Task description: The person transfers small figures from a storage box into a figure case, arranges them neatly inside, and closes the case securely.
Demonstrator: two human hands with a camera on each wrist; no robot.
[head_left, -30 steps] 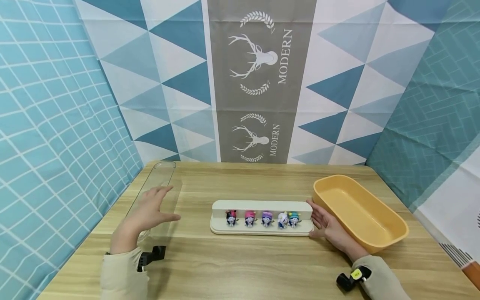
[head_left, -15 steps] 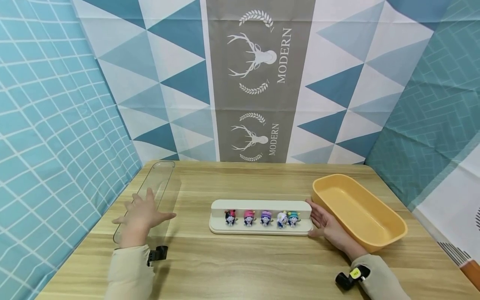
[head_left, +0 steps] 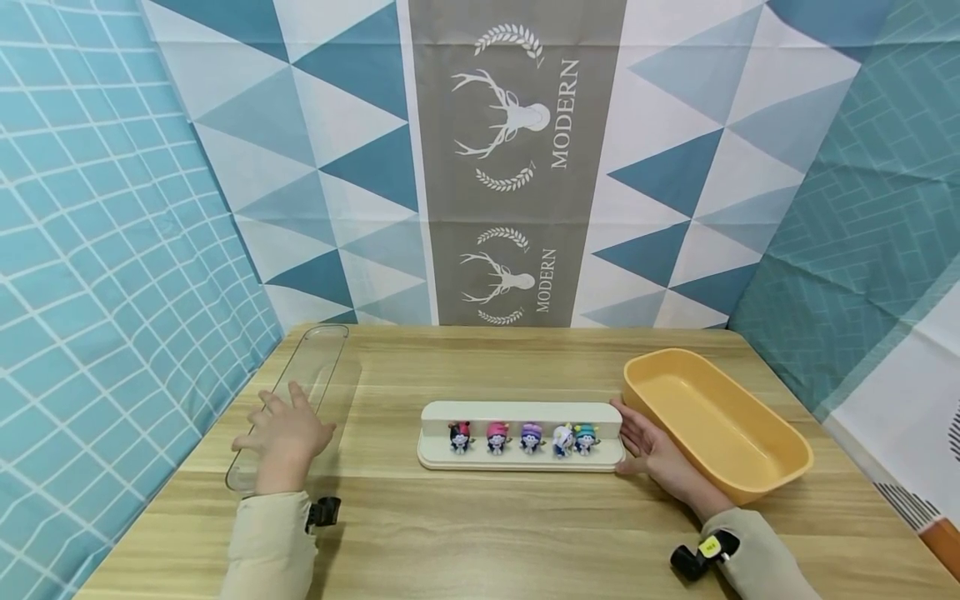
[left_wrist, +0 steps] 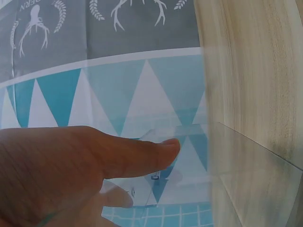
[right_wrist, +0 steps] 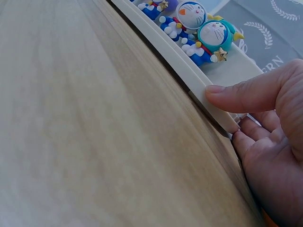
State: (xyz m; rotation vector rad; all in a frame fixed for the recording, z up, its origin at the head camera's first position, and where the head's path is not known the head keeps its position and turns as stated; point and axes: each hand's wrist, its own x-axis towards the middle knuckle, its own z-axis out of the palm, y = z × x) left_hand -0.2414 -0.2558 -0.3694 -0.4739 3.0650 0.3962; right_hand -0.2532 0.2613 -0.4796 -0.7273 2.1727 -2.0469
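Note:
A long clear plastic cover (head_left: 318, 360) lies at the table's left side. My left hand (head_left: 287, 433) is over its near part with fingers spread and thumb out at the right; the left wrist view shows the thumb (left_wrist: 142, 158) straight beside the clear wall (left_wrist: 258, 189). Whether the fingertips touch it is hidden. In the middle sits a long cream display stand (head_left: 522, 410) bearing a row of several small cartoon figurines (head_left: 531, 438) in coloured hats. My right hand (head_left: 654, 454) holds the stand's right end, thumb on the front edge and fingers round the corner, as the right wrist view shows.
A yellow-orange plastic tub (head_left: 716, 417) stands to the right, close beside my right hand. Patterned cloth hangs (head_left: 360, 167) close behind the wooden table (head_left: 480, 533) and along both sides.
My left hand has shifted onto the clear cover, its fingers spreading, and its thumb has then drawn in towards the cover's side. My right hand stays at the stand's end.

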